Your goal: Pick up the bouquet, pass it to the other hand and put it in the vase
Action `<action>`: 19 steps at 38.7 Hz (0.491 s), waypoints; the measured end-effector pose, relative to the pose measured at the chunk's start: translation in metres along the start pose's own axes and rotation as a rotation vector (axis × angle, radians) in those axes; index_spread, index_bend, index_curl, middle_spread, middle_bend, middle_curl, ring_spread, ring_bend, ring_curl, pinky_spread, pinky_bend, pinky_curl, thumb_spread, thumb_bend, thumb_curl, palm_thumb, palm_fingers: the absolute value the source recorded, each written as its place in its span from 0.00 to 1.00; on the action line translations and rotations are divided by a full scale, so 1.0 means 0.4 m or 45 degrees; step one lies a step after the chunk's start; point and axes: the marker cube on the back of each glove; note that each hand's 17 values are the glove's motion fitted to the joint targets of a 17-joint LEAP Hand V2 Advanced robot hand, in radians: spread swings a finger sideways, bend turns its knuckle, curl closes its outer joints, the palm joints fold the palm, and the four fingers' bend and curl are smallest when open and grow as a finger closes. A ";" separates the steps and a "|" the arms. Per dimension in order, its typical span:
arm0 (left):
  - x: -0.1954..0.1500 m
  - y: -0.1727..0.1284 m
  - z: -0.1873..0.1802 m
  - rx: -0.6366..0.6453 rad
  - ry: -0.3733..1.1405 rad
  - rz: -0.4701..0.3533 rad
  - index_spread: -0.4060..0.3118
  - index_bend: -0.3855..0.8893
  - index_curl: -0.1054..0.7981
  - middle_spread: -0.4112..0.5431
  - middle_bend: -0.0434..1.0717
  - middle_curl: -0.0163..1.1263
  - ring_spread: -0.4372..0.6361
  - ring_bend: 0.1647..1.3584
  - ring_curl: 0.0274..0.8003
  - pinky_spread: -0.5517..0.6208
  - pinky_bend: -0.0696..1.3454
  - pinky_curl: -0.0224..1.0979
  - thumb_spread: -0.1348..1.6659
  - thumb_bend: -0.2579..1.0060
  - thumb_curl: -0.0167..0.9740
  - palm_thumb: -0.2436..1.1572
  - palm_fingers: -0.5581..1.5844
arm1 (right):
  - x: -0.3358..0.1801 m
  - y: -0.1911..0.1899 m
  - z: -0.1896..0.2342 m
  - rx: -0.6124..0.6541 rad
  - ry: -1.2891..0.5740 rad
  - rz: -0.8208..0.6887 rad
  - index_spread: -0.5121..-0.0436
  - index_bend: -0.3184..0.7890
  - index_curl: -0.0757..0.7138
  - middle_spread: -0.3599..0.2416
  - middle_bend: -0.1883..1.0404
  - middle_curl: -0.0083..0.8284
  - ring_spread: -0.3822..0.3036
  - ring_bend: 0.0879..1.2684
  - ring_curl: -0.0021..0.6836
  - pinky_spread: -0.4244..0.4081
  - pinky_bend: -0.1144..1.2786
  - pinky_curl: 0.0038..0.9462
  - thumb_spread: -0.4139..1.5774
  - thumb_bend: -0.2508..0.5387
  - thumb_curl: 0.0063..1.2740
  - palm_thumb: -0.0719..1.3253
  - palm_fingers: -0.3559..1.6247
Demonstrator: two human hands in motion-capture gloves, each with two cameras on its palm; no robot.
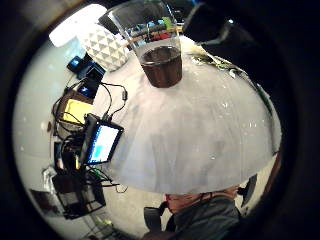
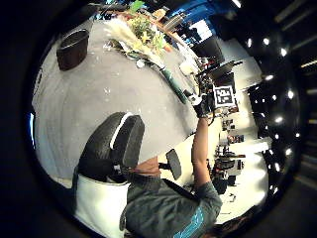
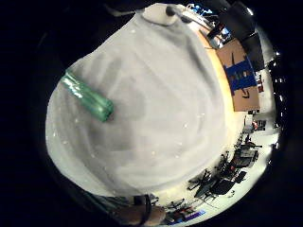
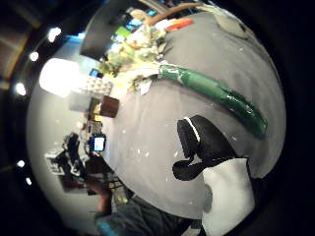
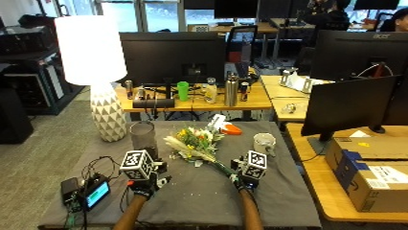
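While both gloved hands hover above the grey table (image 5: pixel 191 203), the bouquet (image 5: pixel 194 143) lies flat on it near the centre, flower heads toward 10 o'clock, green-wrapped stem (image 4: pixel 216 93) trailing toward 4 o'clock. The right hand (image 5: pixel 245 179) sits over the stem's end. In its thumb-side palm view a black finger (image 4: pixel 199 142) shows above the cloth beside the stem, apart from it. The little-finger view shows the stem tip (image 3: pixel 87 97) lying alone on the table. The hand grasps nothing; fingers look released. The left hand (image 5: pixel 143 184) is at 9 o'clock from the stem end, well apart from the bouquet. One relaxed finger (image 2: pixel 116 141) shows in its thumb-side view, nothing in it.

The vase (image 5: pixel 142 136), a clear glass tumbler, stands upright at 10 o'clock from the bouquet, just beside the flower heads. Dark brown fill (image 1: pixel 161 65) occupies its lower part; no flowers in it. A white mug (image 5: pixel 263 142) stands at 3 o'clock of the flowers; contents can't be told. A white lamp (image 5: pixel 96 72) stands off the table's far left corner. A small lit screen (image 5: pixel 97 193) sits at the left edge.
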 end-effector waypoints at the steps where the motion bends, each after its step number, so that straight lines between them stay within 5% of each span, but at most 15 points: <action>1: 0.003 0.002 0.006 -0.004 -0.007 0.002 0.49 0.41 0.40 0.52 0.21 0.30 0.64 0.35 0.33 0.83 0.29 0.30 0.66 0.19 0.25 0.36 0.43 | 0.009 -0.004 0.017 -0.028 0.004 0.019 0.29 0.40 0.36 0.74 0.32 0.38 0.91 0.17 0.33 0.92 0.53 0.37 0.77 0.40 0.23 0.53 0.24; 12: -0.011 0.006 0.031 -0.021 -0.007 -0.019 0.49 0.41 0.41 0.53 0.20 0.30 0.64 0.36 0.34 0.83 0.30 0.31 0.66 0.19 0.27 0.36 0.43 | -0.014 0.112 -0.002 -0.333 -0.059 0.211 0.33 0.40 0.35 0.74 0.34 0.41 0.91 0.19 0.35 0.92 0.54 0.37 0.76 0.41 0.27 0.63 0.24; 19: -0.033 0.006 0.053 -0.037 0.018 -0.050 0.49 0.41 0.42 0.53 0.20 0.31 0.64 0.37 0.34 0.83 0.29 0.32 0.66 0.19 0.27 0.35 0.43 | -0.026 0.095 0.001 -0.195 0.024 0.201 0.46 0.56 0.45 0.68 0.41 0.44 0.84 0.20 0.35 0.90 0.39 0.31 0.78 0.46 0.30 0.72 0.40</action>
